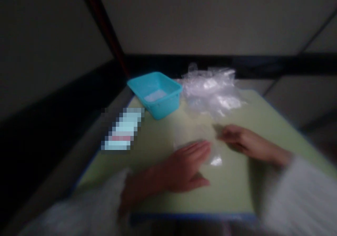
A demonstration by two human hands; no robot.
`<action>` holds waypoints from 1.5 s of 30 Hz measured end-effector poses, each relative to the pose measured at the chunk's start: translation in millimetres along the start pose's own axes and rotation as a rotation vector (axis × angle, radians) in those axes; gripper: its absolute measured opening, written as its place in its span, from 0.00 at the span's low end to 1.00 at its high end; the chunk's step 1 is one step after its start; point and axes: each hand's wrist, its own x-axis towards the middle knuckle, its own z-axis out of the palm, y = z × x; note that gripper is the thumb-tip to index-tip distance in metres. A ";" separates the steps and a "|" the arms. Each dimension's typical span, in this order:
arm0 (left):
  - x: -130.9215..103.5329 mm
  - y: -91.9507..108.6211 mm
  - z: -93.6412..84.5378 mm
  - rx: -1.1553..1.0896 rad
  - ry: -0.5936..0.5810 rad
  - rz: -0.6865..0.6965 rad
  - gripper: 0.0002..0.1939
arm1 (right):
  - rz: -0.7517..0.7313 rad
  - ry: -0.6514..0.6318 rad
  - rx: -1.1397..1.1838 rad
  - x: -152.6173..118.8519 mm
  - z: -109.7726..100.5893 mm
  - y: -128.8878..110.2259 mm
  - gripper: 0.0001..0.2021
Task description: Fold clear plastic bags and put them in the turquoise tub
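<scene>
Plastic bag (207, 148), clear and hard to make out in the blur, lies flat on the pale green surface (158, 190) between the two hands. Far left on the surface sits a pixelated card (123, 129), a light blue patch with a pink stripe. Just right of it and further back stands a turquoise tub (158, 93), open at the top, with something pale inside that cannot be told. Nearer the camera, the left hand (179, 169) lies palm down, its fingers (196, 150) stretched out flat and pressing on the near left part of the bag. Behind the bag, beside the tub, a heap of crumpled clear bags (213, 90) rests on the surface. The right hand (237, 139) comes in from the right in a white sleeve (302, 190); its fingers look pinched on the bag's right edge, though the blur leaves the grip unsure.
</scene>
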 end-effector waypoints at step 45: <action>1.7 2.3 11.6 0.102 -0.089 -0.111 0.43 | 0.340 0.088 0.777 13.0 32.0 -40.8 0.09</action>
